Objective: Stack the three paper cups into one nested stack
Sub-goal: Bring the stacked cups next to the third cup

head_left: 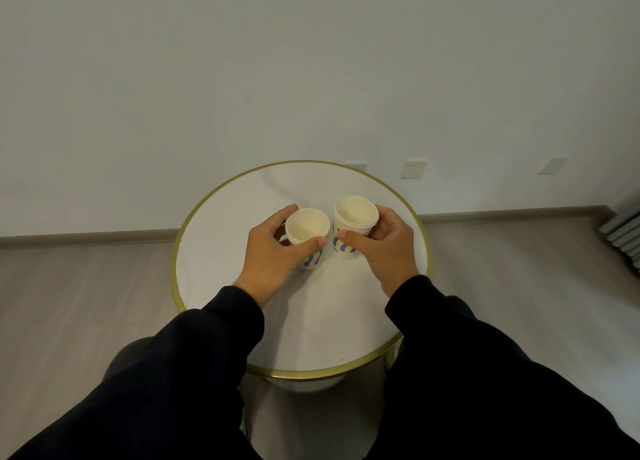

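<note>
From my remote seat I saw a dark sleeve [194, 349] run up from the lower left to the left hand [273, 248], which was curled around the left paper cup [308, 236], thumb on its near side and fingers wrapped around its far side. That cup stood upright on the round white worktop [214, 252] with its gold rim, and several lip lines just below its mouth suggested more than one cup nested there, though I could not count them. Blue wavy stripes showed low on its wall; no writing there was readable. Just beside it, with a narrow gap between, stood the right paper cup [355, 222], a little farther back and also upright, again with stacked lip lines under the mouth. Its wall carried blue and yellow curved stripes and a tiny line of print too small to read. The right hand [388, 248] pinched this cup, thumb on the near wall and fingers around the right side. On the wall behind, to the right, I saw a white power socket [414, 169].
</note>
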Action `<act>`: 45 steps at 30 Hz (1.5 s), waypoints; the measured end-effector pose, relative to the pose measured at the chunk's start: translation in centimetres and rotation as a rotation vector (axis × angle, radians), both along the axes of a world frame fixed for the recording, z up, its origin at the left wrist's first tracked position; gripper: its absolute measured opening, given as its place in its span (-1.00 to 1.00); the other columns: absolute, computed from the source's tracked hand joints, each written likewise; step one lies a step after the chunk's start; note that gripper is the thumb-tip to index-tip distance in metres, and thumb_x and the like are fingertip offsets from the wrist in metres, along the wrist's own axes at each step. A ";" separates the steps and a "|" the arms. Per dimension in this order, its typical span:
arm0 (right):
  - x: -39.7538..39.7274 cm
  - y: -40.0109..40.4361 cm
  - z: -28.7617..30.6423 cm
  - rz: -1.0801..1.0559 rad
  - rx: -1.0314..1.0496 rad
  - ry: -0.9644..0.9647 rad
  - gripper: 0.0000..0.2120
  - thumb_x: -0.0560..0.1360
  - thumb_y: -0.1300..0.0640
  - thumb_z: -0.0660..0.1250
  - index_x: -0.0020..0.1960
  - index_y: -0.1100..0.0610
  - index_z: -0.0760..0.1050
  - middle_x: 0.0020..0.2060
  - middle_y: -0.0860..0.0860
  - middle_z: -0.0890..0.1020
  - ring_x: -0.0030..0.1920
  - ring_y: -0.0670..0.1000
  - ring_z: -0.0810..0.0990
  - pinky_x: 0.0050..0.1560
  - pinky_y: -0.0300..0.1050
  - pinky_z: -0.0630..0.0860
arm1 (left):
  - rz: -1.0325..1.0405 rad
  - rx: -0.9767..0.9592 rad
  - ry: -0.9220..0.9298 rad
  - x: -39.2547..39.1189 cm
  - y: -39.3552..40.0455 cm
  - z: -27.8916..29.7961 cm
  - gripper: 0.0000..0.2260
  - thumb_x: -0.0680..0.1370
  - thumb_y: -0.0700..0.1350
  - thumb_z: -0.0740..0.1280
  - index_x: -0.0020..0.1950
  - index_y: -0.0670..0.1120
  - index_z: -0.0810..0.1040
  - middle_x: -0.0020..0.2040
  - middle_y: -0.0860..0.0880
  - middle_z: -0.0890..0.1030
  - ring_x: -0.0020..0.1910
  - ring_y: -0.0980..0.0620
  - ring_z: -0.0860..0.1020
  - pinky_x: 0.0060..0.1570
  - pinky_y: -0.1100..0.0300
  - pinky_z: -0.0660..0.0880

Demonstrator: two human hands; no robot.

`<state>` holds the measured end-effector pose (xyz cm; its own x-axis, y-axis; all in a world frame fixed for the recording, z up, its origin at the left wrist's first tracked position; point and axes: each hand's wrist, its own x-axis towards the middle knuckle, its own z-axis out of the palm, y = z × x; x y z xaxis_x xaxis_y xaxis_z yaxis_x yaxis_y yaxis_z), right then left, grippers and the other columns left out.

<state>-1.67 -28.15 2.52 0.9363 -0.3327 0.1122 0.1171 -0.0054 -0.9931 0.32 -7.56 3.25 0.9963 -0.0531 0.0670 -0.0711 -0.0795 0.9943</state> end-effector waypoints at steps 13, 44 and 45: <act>0.9 2.4 5.5 -0.091 -0.118 -0.224 -0.43 0.24 0.09 0.71 0.19 -0.04 0.59 0.15 0.00 0.74 0.18 0.00 0.72 0.22 0.07 0.68 | 0.009 0.002 -0.018 -0.3 -0.1 0.0 -0.21 0.32 0.04 0.70 0.51 0.00 0.52 0.36 0.07 0.62 0.31 0.09 0.61 0.23 0.15 0.64; -0.3 4.8 3.7 0.222 -0.244 0.082 -0.40 0.35 0.12 0.68 0.35 0.00 0.58 0.24 -0.06 0.70 0.34 0.02 0.60 0.29 -0.02 0.53 | -0.044 0.046 -0.058 -1.1 0.1 0.2 -0.36 0.39 -0.30 0.64 0.43 -0.01 0.58 0.29 0.01 0.71 0.28 -0.01 0.66 0.29 -0.15 0.62; -0.3 4.7 3.6 0.222 -0.244 0.090 -0.41 0.36 0.13 0.67 0.34 0.01 0.58 0.25 -0.05 0.70 0.34 0.02 0.60 0.26 -0.06 0.51 | -0.049 0.051 -0.051 -1.1 0.1 0.2 -0.34 0.38 -0.29 0.65 0.44 -0.01 0.57 0.31 0.00 0.71 0.29 -0.02 0.65 0.30 -0.16 0.61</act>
